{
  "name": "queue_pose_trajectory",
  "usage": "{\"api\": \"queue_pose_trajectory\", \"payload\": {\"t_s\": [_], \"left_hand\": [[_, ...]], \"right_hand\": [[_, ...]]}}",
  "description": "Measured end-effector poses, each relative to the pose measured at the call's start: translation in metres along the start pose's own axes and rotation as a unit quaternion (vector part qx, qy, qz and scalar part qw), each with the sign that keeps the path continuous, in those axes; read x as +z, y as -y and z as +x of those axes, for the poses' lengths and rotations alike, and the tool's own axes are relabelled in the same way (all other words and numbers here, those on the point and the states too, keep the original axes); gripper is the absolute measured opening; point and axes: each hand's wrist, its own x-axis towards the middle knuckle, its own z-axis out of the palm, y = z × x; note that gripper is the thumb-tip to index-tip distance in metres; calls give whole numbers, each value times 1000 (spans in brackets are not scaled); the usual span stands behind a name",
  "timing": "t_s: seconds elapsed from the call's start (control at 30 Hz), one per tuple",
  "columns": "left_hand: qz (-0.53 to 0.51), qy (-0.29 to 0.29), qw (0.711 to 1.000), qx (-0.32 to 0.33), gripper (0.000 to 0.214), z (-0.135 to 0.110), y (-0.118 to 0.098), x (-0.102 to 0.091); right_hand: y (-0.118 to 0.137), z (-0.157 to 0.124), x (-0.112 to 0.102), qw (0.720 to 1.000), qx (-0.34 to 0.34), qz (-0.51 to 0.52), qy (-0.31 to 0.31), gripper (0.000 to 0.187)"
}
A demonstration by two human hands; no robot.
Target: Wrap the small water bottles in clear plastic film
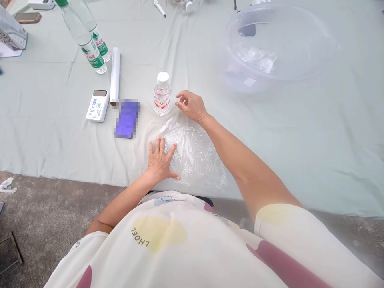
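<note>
My left hand (160, 159) lies with spread fingers on the left edge of a thin, clear, crinkled plastic sheet or bag (199, 160) near the table's front edge. Just beyond the plastic stands a small clear bottle (162, 98) with a white cap and red print, upright and filled with clear liquid. To its right, my right hand (192, 106) hovers with half-curled fingers and a gap between thumb and forefinger. It appears to hold nothing, and a narrow space separates it from the bottle.
Left of the bottle are a purple phone-shaped item (128, 119), partly pixelated, a white power bank (97, 106), a white roll (115, 76) and two tall water bottles (93, 56). A large translucent basin (288, 78) at the back right holds crumpled clear plastic (259, 59).
</note>
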Motion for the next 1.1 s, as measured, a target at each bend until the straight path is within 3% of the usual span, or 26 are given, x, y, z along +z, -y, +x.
{"api": "queue_pose_trajectory", "payload": {"t_s": [0.1, 0.17, 0.33, 0.43, 0.53, 0.67, 0.77, 0.87, 1.0, 1.1], "left_hand": [[-11, 1, 1000, 0, 134, 1, 1, 2], [-17, -2, 1000, -1, 134, 1, 2, 3], [-20, -4, 1000, -5, 135, 0, 2, 3], [-19, 1, 1000, -6, 135, 0, 2, 5], [-25, -5, 1000, -1, 134, 1, 5, 9], [-41, -18, 999, 5, 137, 1, 8, 15], [-54, -21, 998, 3, 139, -1, 8, 16], [-69, -28, 997, 3, 139, -2, 8, 15], [-84, -30, 996, 4, 141, -3, 9, 17], [-96, -44, 994, 9, 142, -4, 13, 22]], "right_hand": [[14, 6, 2, 993, -16, 112, 18, 80], [26, 12, 10, 987, -27, 153, 36, 94], [50, 26, 36, 986, -4, 167, 9, 89], [65, 21, 33, 983, 34, 176, -33, 84], [79, -10, 10, 968, 66, 239, -41, 83], [86, -88, -21, 918, 114, 374, 68, 79], [80, -145, -22, 859, 200, 442, 161, 77], [69, -178, -5, 808, 270, 503, 146, 68], [66, -185, 19, 812, 283, 507, 53, 53], [75, -179, 26, 849, 293, 440, 21, 52]]}}
